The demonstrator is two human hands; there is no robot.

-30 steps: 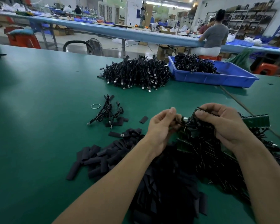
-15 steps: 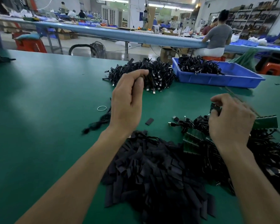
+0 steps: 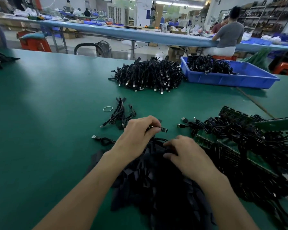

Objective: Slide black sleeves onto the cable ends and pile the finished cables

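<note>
Your green desk (image 3: 40, 105) runs out to a pale floor (image 3: 140, 49), where a fan (image 3: 104, 48) and a cardboard box (image 3: 175, 53) sit by a long blue workbench (image 3: 140, 34). A person in a grey shirt (image 3: 229, 34) sits there on your right. Dark shelving (image 3: 264, 15) lines the far right wall, and strip lights (image 3: 178, 3) glow overhead.

- Left hand (image 3: 136, 138) pinches a cable end (image 3: 164, 129) above the green table (image 3: 48, 122).
- Right hand (image 3: 186, 156), fingers bent, touches the heap of black sleeves (image 3: 156, 188).
- A big cable pile (image 3: 148, 75) lies just beside a blue bin (image 3: 231, 80).
</note>
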